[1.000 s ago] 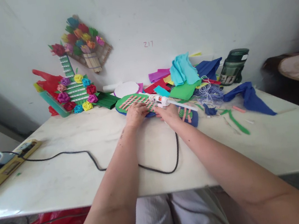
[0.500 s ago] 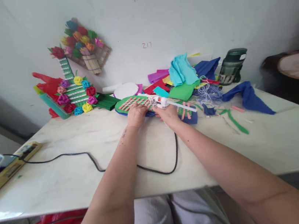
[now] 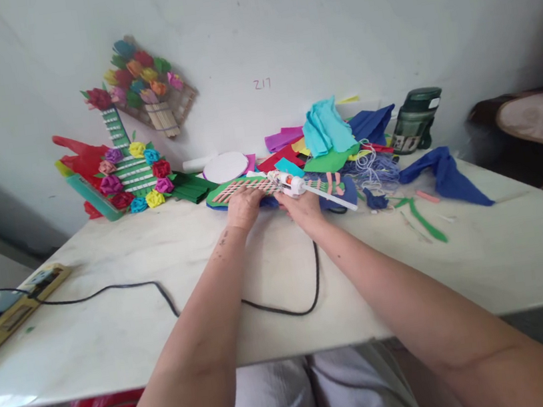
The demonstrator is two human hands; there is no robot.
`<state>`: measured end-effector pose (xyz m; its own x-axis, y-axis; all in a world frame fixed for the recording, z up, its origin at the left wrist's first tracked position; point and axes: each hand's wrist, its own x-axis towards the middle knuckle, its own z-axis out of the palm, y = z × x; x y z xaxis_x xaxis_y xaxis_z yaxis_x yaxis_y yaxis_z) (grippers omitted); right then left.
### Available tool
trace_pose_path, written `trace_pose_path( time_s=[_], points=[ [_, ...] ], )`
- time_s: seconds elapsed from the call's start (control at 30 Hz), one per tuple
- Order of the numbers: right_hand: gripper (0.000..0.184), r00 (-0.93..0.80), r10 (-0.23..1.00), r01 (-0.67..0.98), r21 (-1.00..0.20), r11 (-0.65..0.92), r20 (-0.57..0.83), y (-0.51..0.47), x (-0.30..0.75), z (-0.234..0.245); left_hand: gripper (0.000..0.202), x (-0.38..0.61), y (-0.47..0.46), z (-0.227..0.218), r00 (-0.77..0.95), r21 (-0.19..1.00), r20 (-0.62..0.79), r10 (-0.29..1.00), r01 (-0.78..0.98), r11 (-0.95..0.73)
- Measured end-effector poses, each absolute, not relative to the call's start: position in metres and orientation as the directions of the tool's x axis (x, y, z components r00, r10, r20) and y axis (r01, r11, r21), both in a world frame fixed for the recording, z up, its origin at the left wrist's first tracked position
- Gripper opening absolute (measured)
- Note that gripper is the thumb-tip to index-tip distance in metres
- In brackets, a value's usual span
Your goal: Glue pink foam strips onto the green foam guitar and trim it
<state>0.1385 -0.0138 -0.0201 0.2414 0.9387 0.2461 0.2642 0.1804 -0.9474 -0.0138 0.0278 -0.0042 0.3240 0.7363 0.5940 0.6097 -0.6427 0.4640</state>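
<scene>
So the piece in hand is this long green-topped, blue-backed craft board (image 3: 265, 185) with peach strips and white strings across it (foam or felt, can't really tell), sitting toward the back edge of the pale stone-look worktop (image 3: 195, 349), around the middle. Its long axis runs left to right, pretty much parallel to the front edge, with the fat rounded end on the left and the narrow end on the right.

The right grip (image 3: 305, 207) looks wrapped around a white glue gun (image 3: 294, 187), though the handle's hidden. The nozzle end faces left over the board, and a white glue stick (image 3: 332, 196) pokes out the rear, sloping down to the right. The board's wide half is off to the left of this grip, and the narrow part is behind it and to the right.

The left grip (image 3: 244, 207) is nearer the fat end, actually touching it: palm down, fingers over the front part of the strips. Can't tell if it's pinching the rim or just resting there.

Both forearms reach straight in over the front edge, converging on the board. A black cord (image 3: 282, 311) loops across the worktop between them.
</scene>
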Motion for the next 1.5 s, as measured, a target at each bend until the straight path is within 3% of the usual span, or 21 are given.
trace_pose_path(
  time_s=[0.17,0.5,0.6,0.7,0.83,1.03,1.27,1.5],
  points=[
    [0.032,0.313,0.905,0.270,-0.940,0.207,0.289,-0.017,0.138,-0.016,0.015,-0.017,0.029,-0.008,0.278,0.424,0.629,0.726,0.659,-0.621],
    [0.028,0.329,0.878,0.249,-0.929,0.274,0.347,-0.018,0.137,-0.016,0.017,-0.019,0.033,-0.017,0.359,0.108,0.733,0.578,0.778,-0.619],
    [0.025,0.323,0.881,0.190,-0.936,0.296,0.345,-0.019,0.136,-0.016,0.017,-0.020,0.035,-0.020,0.387,0.017,0.761,0.520,0.790,-0.613],
    [0.022,0.291,0.921,0.049,-0.966,0.255,0.258,-0.022,0.134,-0.012,0.018,-0.020,0.037,-0.021,0.403,-0.028,0.769,0.495,0.796,-0.605],
    [0.021,0.277,0.952,-0.152,-0.972,0.178,0.130,-0.030,0.133,-0.003,0.022,-0.020,0.038,-0.021,0.423,-0.040,0.758,0.496,0.790,-0.611],
    [0.018,0.255,0.967,-0.293,-0.951,0.095,0.017,-0.032,0.135,0.001,0.016,-0.019,0.038,-0.019,0.447,-0.037,0.722,0.528,0.788,-0.615],
    [0.016,0.223,0.969,-0.433,-0.902,0.002,-0.104,-0.029,0.140,0.000,0.013,-0.017,0.037,-0.016,0.421,0.022,0.714,0.559,0.785,-0.620],
    [0.015,0.191,0.974,-0.473,-0.881,-0.014,-0.118,-0.028,0.142,-0.002,0.021,-0.013,0.036,-0.013,0.392,0.028,0.723,0.570,0.807,-0.591]
  ],
)
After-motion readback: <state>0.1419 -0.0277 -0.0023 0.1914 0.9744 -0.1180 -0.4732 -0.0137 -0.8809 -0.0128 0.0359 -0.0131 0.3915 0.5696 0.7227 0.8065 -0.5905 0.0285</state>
